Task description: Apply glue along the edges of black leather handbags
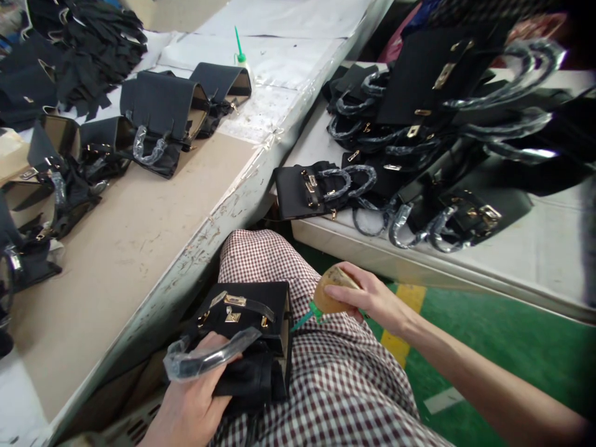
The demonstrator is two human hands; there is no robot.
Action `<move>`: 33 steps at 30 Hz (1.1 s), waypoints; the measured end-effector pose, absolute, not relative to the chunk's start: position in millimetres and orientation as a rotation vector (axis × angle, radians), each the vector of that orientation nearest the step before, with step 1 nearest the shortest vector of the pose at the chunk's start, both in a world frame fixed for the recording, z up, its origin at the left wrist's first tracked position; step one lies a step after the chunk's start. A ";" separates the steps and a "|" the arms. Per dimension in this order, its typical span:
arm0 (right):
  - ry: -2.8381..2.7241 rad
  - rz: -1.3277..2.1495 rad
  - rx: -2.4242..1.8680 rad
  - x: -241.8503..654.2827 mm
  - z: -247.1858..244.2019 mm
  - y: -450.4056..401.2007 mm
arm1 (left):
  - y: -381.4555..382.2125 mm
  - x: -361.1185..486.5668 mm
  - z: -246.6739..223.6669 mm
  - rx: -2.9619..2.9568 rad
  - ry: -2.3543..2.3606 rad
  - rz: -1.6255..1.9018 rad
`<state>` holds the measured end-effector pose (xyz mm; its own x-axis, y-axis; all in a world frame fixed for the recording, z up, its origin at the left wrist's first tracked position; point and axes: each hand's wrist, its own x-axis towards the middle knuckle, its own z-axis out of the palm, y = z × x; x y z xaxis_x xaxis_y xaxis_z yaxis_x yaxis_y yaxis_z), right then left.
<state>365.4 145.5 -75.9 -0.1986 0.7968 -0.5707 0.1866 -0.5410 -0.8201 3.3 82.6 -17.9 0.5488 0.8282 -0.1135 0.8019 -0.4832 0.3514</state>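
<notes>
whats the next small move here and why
I'd probably run the green nozzle along the open side edge of the black handbag: the right hand holds the squeeze bottle with its tip angled at that edge, and the left hand steadies the bag.

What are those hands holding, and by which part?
The right hand grips a squeeze bottle by its rounded body, green nozzle free. The left hand holds a black handbag near its plastic-wrapped handle, fingers passing beneath it.

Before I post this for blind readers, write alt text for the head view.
The left hand holds a black handbag on a checkered lap; the right hand aims a green-nozzled bottle at its side. More black bags lie on two tables.
</notes>
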 end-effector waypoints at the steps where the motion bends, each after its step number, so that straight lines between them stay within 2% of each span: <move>1: -1.115 1.823 -1.590 365.4 -74.4 143.9 | 83.7 3.1 -17.4 2.438 1.308 0.107; 16: -0.716 2.005 -1.349 360.5 -57.0 110.6 | 93.4 10.6 -9.4 2.371 1.301 0.069; 26: -0.710 2.024 -1.257 356.1 -59.7 111.7 | 95.0 7.9 -10.1 2.379 1.338 0.085; 33: -0.884 1.883 -1.433 361.0 -70.0 117.8 | 94.3 8.3 -11.6 2.356 1.324 0.153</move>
<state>361.0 117.8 -70.0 -0.2322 0.7910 -0.5660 -0.0700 -0.5940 -0.8014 8.3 94.3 -11.6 0.5379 0.8355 -0.1122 0.7881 -0.4510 0.4189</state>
